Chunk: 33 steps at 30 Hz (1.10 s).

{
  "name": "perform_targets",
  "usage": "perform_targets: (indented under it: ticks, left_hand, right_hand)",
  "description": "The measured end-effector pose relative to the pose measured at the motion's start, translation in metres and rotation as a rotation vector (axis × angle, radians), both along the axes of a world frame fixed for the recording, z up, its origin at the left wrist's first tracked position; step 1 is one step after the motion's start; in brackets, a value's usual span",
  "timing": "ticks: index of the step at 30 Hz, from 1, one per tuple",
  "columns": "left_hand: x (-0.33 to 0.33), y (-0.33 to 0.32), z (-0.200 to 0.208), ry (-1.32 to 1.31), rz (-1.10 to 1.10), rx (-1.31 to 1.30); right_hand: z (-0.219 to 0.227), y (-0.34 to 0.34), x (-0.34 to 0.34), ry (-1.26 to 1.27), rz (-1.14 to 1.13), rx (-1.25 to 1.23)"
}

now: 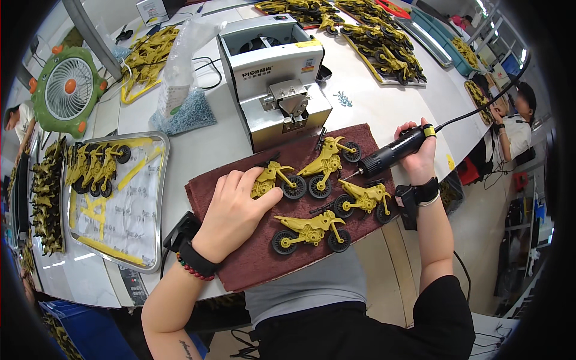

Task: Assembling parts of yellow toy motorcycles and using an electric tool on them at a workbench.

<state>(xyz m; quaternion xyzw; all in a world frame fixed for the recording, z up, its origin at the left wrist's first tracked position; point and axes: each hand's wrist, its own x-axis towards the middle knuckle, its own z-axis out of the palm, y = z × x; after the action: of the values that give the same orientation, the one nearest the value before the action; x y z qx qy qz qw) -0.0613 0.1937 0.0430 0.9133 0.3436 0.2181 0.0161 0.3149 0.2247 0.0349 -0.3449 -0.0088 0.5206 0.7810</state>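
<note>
My left hand (pixel 229 207) is curled over a yellow toy motorcycle (pixel 273 177) with black wheels, hiding its rear half. A black electric screwdriver (pixel 390 153) is gripped in my right hand (pixel 417 157), its cord running up to the right. The screwdriver's thin bit points down and left, close above the toy motorcycle on the right (pixel 367 196); whether it touches cannot be told. Another toy motorcycle (pixel 327 163) stands out at the upper middle, and one more toy motorcycle (pixel 310 230) lies nearest me. All lie on a dark red cloth-covered board (pixel 252 264).
Behind the board stands a silver screw-feeding machine (pixel 273 78). Small loose screws (pixel 343 99) lie beside it, and a bag of screws (pixel 186 113) to its left. A metal tray (pixel 163 198) holds toy motorcycles at left, near a green fan (pixel 69 90). Motorcycle-filled trays (pixel 384 51) stand behind; people sit at right.
</note>
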Motion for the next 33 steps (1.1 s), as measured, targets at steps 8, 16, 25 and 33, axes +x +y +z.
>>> perform_targets:
  ticks: [8,16,25,33]
  left_hand:
    - [0.001,0.0,0.001,-0.012,-0.006,-0.002]
    - [0.002,-0.001,0.003,-0.007,0.004,0.006]
    - [0.002,-0.002,0.001,-0.003,0.012,0.027]
    - [0.002,-0.011,0.057,0.075,0.069,-0.159]
  right_hand:
    - [-0.003,-0.001,0.003,0.012,0.024,0.027]
    - [-0.002,-0.001,0.004,0.015,0.027,0.034]
    - [0.017,-0.006,0.007,-0.013,-0.017,0.062]
    - [0.11,-0.014,0.016,-0.31,0.014,0.455]
